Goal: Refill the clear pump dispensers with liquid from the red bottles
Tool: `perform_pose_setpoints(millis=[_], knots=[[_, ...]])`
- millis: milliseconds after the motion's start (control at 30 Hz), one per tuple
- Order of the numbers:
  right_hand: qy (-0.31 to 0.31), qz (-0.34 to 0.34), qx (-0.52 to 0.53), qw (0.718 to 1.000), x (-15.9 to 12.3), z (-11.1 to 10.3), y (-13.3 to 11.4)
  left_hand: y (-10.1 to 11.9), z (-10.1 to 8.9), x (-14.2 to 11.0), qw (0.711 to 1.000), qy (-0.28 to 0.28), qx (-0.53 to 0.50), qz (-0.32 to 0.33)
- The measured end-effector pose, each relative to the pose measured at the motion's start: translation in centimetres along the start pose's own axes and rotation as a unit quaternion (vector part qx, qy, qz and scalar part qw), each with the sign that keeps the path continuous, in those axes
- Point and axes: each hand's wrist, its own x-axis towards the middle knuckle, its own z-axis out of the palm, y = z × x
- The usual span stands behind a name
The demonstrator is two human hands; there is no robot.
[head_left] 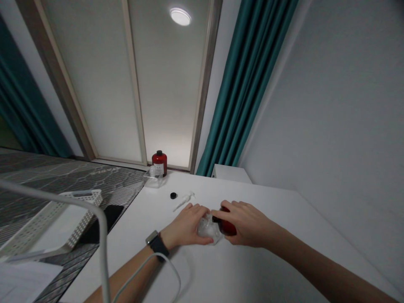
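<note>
My left hand (191, 225) wraps around a clear bottle (208, 227) standing on the white table (240, 277). In my right hand (249, 223) is a dark red bottle (227, 227), tilted on its side. Its dark neck points left, over the top of the clear bottle; whether the two touch, I cannot tell. Behind my left hand lie a white pump head (184, 201) with its tube and a small black cap (173, 195).
A second red bottle (159, 159) with a black cap stands at the table's far left corner beside a clear container (153, 179). At left are a white perforated basket (78, 223) and paper (28, 280). A pale curved bar (102, 235) and thin cable (176, 273) cross the foreground.
</note>
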Motion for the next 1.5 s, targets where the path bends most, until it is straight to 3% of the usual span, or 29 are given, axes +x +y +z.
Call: perform_pose_setpoints(millis=[1500], knots=[[0.004,-0.003,0.005,1.000,0.18,0.04,0.09,0.12,0.02,-0.02,1.000,0.007,-0.004,-0.009]])
